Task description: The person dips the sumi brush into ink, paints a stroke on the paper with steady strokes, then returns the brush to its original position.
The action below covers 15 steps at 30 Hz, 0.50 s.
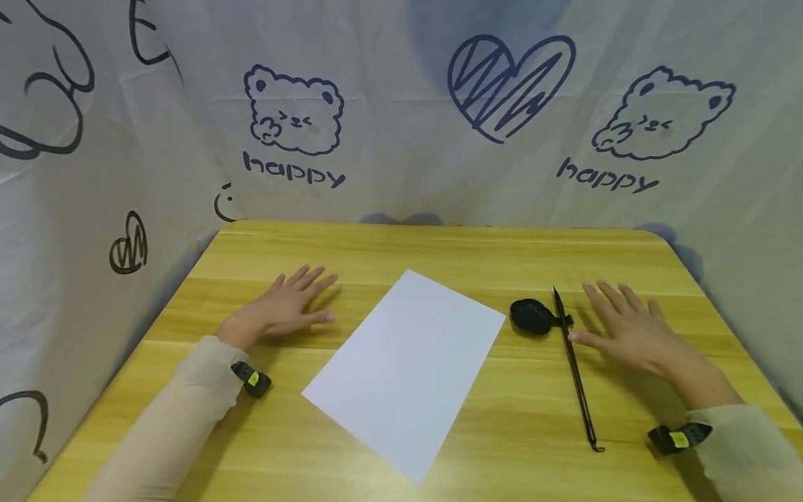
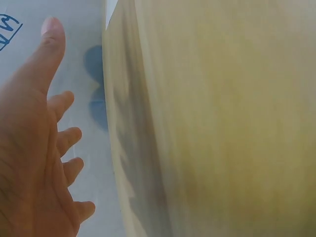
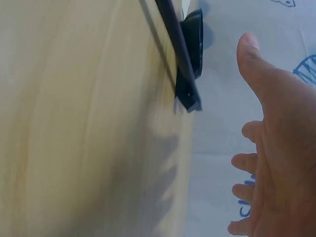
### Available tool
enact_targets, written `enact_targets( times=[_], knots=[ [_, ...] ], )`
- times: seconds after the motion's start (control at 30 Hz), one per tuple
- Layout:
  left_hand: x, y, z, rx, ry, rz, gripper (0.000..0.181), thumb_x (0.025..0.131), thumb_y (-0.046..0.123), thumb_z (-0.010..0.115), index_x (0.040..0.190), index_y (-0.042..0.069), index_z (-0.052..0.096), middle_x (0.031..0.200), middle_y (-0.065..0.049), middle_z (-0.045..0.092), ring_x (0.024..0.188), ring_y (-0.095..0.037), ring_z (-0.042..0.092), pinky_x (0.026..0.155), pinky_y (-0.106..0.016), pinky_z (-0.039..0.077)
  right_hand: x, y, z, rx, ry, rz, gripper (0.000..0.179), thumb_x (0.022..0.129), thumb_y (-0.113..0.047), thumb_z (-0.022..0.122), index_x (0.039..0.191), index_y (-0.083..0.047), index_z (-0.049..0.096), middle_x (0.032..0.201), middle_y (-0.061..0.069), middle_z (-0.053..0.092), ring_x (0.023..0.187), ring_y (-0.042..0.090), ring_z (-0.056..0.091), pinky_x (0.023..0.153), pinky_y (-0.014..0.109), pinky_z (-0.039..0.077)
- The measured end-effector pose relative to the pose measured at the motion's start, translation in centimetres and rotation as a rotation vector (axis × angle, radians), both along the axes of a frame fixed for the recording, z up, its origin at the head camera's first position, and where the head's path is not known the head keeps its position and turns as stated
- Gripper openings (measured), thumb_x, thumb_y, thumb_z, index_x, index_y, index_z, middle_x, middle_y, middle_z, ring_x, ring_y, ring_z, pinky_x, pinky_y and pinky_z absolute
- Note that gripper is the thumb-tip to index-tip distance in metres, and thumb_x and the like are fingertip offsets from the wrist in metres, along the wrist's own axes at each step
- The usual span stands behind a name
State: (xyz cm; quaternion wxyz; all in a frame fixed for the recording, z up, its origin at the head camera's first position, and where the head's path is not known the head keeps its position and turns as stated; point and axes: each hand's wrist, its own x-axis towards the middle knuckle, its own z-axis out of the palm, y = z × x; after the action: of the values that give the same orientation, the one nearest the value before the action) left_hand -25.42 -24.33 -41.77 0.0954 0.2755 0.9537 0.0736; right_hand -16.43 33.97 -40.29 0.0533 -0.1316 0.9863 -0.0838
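A blank white sheet of paper (image 1: 408, 376) lies at an angle on the table. To its left is my left hand (image 1: 285, 307), fingers spread, holding nothing. The left wrist view shows that hand (image 2: 34, 133) raised over the tabletop, its shadow apart from it. Right of the paper sits a small black ink dish (image 1: 530, 316) with a short handle. A dark writing brush (image 1: 578, 383) lies across that handle, tip pointing away from me. My right hand (image 1: 633, 338) is spread just right of the brush, its thumb near the shaft, whether touching I cannot tell. It holds nothing.
The wood-grain table (image 1: 351, 244) has rounded far corners. White cloth (image 1: 401, 139) printed with bears and hearts hangs behind it and along the sides. Each wrist wears a small black camera, the left one (image 1: 254, 381) and the right one (image 1: 677, 438).
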Motion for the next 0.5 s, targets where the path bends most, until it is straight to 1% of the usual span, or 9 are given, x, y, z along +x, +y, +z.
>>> enact_targets(
  times=[0.2, 0.37, 0.5],
  knots=[
    [0.0, 0.4, 0.0, 0.021, -0.004, -0.046, 0.085, 0.093, 0.07, 0.04, 0.159, 0.023, 0.015, 0.163, -0.014, 0.01, 0.147, -0.041, 0.005, 0.111, -0.067, 0.007, 0.1, -1.4, 0.6, 0.007, 0.041, 0.041, 0.1, 0.091, -0.065, 0.053, 0.159, -0.015, 0.0, 0.158, 0.028, 0.013, 0.141, 0.054, 0.007, 0.104, 0.074, 0.003],
    [0.2, 1.0, 0.1, 0.044, 0.002, -0.088, 0.085, 0.093, 0.067, 0.046, 0.159, 0.023, 0.015, 0.163, -0.013, 0.011, 0.147, -0.04, 0.007, 0.112, -0.065, 0.009, 0.1, -3.0, 0.9, 0.007, 0.11, 0.116, 0.098, 0.089, -0.062, 0.059, 0.158, -0.008, 0.014, 0.155, 0.028, 0.022, 0.138, 0.054, 0.018, 0.105, 0.072, 0.013],
    [0.4, 1.5, 0.0, 0.057, -0.01, -0.13, 0.087, 0.092, 0.067, 0.048, 0.159, 0.022, 0.015, 0.163, -0.012, 0.011, 0.147, -0.039, 0.008, 0.114, -0.061, 0.011, 0.2, -4.3, 0.7, 0.008, 0.15, 0.178, 0.098, 0.088, -0.062, 0.061, 0.156, -0.005, 0.021, 0.152, 0.027, 0.028, 0.136, 0.053, 0.023, 0.105, 0.069, 0.019]
  ],
)
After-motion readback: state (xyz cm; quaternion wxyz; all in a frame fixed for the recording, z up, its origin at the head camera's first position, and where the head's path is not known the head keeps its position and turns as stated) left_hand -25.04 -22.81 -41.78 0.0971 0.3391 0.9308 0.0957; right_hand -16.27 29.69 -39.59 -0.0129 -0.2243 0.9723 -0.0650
